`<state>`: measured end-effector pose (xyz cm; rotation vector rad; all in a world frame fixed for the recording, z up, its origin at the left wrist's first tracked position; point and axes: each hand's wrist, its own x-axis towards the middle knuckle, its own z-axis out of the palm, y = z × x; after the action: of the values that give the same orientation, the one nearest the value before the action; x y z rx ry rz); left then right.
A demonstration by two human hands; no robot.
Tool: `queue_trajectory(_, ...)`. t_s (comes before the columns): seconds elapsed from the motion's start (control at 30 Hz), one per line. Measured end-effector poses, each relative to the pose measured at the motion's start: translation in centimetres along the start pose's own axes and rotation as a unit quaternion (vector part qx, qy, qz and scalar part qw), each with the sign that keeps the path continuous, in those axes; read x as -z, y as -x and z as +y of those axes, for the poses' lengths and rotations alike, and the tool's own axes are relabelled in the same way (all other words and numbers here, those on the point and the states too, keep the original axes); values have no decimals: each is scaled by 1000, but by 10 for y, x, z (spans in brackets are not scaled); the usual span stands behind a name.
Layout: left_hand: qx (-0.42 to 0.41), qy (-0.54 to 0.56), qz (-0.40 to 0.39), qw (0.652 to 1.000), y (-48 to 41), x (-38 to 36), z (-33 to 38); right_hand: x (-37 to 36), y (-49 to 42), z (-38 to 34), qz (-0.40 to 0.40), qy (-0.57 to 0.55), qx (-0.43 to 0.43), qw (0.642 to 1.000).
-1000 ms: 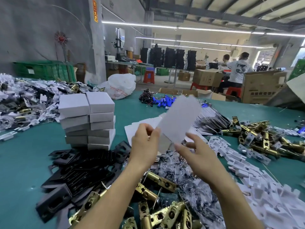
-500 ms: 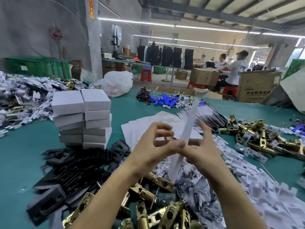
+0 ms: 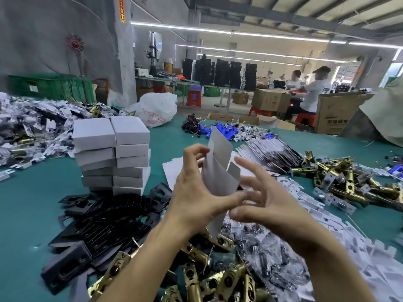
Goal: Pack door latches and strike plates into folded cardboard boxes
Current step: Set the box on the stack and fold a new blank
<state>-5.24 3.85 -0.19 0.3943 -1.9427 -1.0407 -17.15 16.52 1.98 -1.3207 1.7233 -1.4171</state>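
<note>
A white cardboard box blank [image 3: 220, 171], partly folded open with its flaps standing up, is held upright in mid-air above the table. My left hand [image 3: 196, 192] grips its left side, thumb against its lower edge. My right hand [image 3: 268, 199] touches the blank's lower right with its thumb, its fingers spread. Brass door latches [image 3: 218, 280] lie heaped below my wrists. Black strike plates [image 3: 109, 221] lie piled at the left. Behind the strike plates stands a stack of closed white boxes [image 3: 113, 153].
Flat white box blanks [image 3: 174, 171] lie behind my hands on the green table [image 3: 26, 214]. More brass latches [image 3: 349, 179] sit at the right, white card inserts [image 3: 327, 214] beside them, clear bags of small parts [image 3: 268, 258] in front. People work at cartons [image 3: 270, 100] far behind.
The flat blank has been turned edge-on and then pushed open into a box shape. Both hands have closed in around it and dropped slightly lower.
</note>
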Motion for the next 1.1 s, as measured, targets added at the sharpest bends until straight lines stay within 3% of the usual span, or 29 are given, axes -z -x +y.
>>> queue_trajectory(0.13, -63, -156, 23, 985, 5, -5, 0, 7, 2, -10, 59, -126, 46, 989)
queue_trajectory(0.3, -116, -185, 3, 976, 10, -13, 2, -8, -1, -14, 207, 34, 92, 973)
queue_trajectory(0.53, -167, -157, 71, 971, 12, -17, 8, -15, 2, -19, 333, 256, 187, 888)
queue_trajectory(0.67, -205, -157, 127, 958, 11, -18, 15, -14, 4, -25, 373, 270, 218, 861)
queue_trajectory(0.77, -214, -153, 152, 953, 9, -18, 18, -12, 5, -29, 406, 188, 227, 865)
queue_trajectory(0.87, -176, -116, 159, 965, 9, -17, 19, -12, 6, -30, 367, 90, 265, 887)
queue_trajectory(1.0, -90, -5, 165, 982, 5, -12, 18, -10, 7, -27, 251, 81, 253, 931)
queue_trajectory(1.1, -78, 29, 170, 982, 4, -12, 13, -10, 5, -23, 173, 79, 214, 958)
